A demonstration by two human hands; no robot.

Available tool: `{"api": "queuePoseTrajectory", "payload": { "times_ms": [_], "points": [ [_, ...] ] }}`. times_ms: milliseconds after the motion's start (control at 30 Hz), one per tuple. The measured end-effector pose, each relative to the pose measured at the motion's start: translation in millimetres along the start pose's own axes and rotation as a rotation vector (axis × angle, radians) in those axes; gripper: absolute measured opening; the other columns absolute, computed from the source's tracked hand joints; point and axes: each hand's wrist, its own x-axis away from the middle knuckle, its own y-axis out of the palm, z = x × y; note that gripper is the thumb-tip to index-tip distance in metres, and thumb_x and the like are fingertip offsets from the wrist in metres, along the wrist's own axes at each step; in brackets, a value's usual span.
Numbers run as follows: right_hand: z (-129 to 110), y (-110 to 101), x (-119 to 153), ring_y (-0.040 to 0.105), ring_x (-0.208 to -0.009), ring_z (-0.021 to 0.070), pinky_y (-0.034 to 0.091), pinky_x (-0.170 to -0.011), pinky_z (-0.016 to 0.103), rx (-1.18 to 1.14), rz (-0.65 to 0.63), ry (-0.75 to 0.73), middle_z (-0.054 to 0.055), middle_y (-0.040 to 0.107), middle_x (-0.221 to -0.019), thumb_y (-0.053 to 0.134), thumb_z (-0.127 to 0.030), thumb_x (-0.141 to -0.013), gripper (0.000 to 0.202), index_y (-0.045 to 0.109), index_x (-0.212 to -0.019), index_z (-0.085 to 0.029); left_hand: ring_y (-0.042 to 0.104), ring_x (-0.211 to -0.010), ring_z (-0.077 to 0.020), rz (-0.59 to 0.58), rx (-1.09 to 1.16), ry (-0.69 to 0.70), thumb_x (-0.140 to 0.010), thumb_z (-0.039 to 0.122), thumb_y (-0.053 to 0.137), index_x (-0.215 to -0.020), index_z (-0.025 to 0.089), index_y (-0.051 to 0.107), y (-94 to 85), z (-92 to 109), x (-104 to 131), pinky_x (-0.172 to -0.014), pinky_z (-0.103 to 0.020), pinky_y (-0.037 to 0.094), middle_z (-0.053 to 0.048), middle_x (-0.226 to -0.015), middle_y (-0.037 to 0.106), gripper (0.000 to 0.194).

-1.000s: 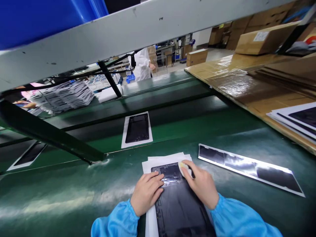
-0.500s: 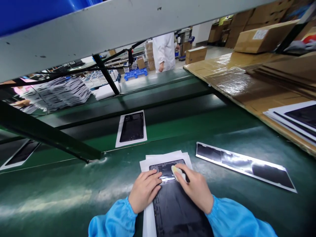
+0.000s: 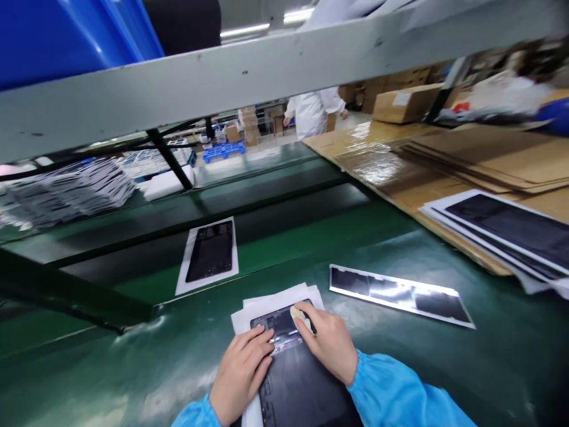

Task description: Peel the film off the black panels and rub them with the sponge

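A dark rectangular device panel [image 3: 306, 385] lies on white sheets [image 3: 284, 298] in front of me. Near its far end is a shiny clear strip [image 3: 285, 343]. My left hand [image 3: 244, 367] rests on the panel's left edge, fingers extended and touching the surface by the strip. In my right hand [image 3: 326, 341] a small pale, yellowish-white pad [image 3: 299, 317] is pinched between thumb and fingers and pressed on the panel's far end. What lies under the pad is hidden.
A long strip with dark, glossy patches [image 3: 400, 296] lies at right on the green bench [image 3: 422, 367]. Another dark panel on white paper [image 3: 211, 252] sits farther back. Flat cardboard [image 3: 498, 154] and stacked panels [image 3: 511, 231] are at right. A grey beam [image 3: 249, 77] crosses above. A person in white [image 3: 311, 112] stands beyond.
My view has turned right and tilted up, so the bench things appear farther left. My right hand still presses the pad on the panel; my left hand stays at its left edge.
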Motion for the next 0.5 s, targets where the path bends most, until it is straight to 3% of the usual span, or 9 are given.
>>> {"api": "queuePoseTrajectory", "payload": {
  "times_ms": [133,267,500],
  "points": [
    [3,-8,3,0.063,-0.056,0.0179,0.042,-0.054,0.024,-0.014,0.039,0.101,0.001,0.064,-0.067,0.034,-0.032,-0.1,0.029,0.06,-0.101,-0.019,0.062,-0.108,-0.0243,0.006,-0.102,0.069,-0.094,0.025,0.039,-0.101,0.032,0.07,13.3,-13,8,-0.078,-0.037,0.063,0.004,-0.119,0.065,0.032],
    [-3,-3,6,0.064,-0.062,0.0198,0.041,-0.057,0.025,0.024,-0.038,-0.06,0.003,0.064,-0.071,0.028,-0.03,-0.102,0.033,0.06,-0.099,-0.021,0.066,-0.103,-0.0221,-0.005,-0.203,0.138,-0.093,0.026,0.038,-0.098,0.037,0.072,21.7,-23,10,-0.076,-0.033,0.064,0.008,-0.115,0.066,0.036],
    [7,-5,5,0.063,-0.06,0.0182,0.039,-0.057,0.024,-0.007,0.052,0.039,0.002,0.064,-0.071,0.033,-0.032,-0.102,0.028,0.058,-0.103,-0.02,0.068,-0.095,-0.0214,0.039,-0.244,0.15,-0.094,0.027,0.035,-0.092,0.035,0.072,34.7,-29,14,-0.072,-0.029,0.063,0.005,-0.109,0.069,0.038]
  ]
}}
